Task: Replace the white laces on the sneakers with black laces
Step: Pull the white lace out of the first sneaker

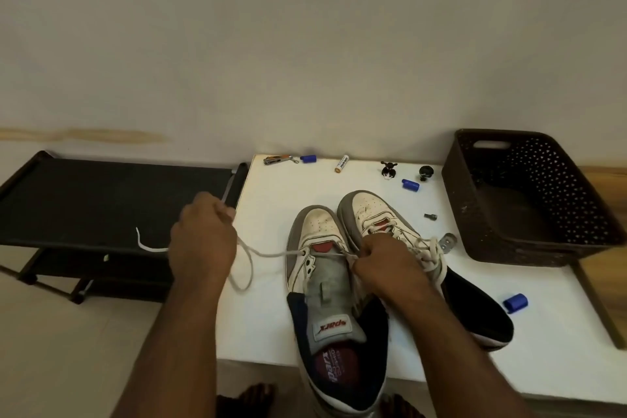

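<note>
ok so you're mid-unlacing on the left sneaker (322,268); your left hand (203,241) is curled round the white lace (268,253) and has it drawn out sideways off the table edge, with a slack loop drooping below the hand and the free tip lying over the black shoe rack (115,200); your right hand (383,265) has its fingers pinched on the lace right at the eyelets, by the look of it only the lowest row is left threaded; the right sneaker (390,227) beside it is fully laced, knot bunched up at the side; biggest risk imo is yanking too hard with the left hand, since the shoe hangs partly off the near edge of the white table (271,316) and if the right one lets go it'll just slide or tip onto the floor; second thing, that drooping loop could tighten into a knot and jam at the eyelet; also the sneakers can shove into the small clutter around them, like the blue cap (515,303) or the little screw (430,216), and send bits rolling off; no black laces in view anywhere, maybe in the brown basket (529,197), can't tell, so sort that out before stripping the second shoe
</note>
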A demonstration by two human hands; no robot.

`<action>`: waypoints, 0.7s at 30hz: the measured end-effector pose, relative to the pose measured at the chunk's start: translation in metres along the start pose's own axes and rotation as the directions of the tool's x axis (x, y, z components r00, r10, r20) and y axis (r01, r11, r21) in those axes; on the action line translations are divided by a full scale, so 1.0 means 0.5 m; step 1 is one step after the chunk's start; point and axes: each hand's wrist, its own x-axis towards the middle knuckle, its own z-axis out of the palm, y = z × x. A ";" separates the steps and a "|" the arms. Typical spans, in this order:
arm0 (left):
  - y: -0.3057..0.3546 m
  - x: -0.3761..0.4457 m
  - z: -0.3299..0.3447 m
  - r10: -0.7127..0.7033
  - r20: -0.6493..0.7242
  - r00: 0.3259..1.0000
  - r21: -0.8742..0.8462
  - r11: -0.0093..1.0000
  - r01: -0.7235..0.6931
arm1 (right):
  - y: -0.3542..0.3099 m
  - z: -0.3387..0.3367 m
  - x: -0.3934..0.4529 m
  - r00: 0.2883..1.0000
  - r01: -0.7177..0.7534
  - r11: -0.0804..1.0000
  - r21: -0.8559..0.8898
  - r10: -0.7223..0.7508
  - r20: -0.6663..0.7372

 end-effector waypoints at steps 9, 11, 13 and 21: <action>0.060 -0.056 0.104 0.008 0.515 0.857 0.157 0.982 -0.104 | -0.007 0.010 0.006 1.000 -0.010 0.999 0.038 0.010 0.000; 0.060 -0.053 0.110 0.010 0.515 0.857 0.145 0.985 -0.098 | -0.008 0.012 0.009 1.000 -0.007 0.999 0.037 0.007 0.002; 0.058 -0.049 0.113 0.036 0.537 0.843 0.120 0.986 -0.119 | -0.006 0.012 0.010 1.000 -0.006 0.999 0.033 0.006 0.001; 0.062 0.004 0.019 -0.558 0.050 0.829 -0.958 0.207 0.197 | 0.002 0.007 0.009 0.997 -0.017 1.000 -0.004 0.016 -0.079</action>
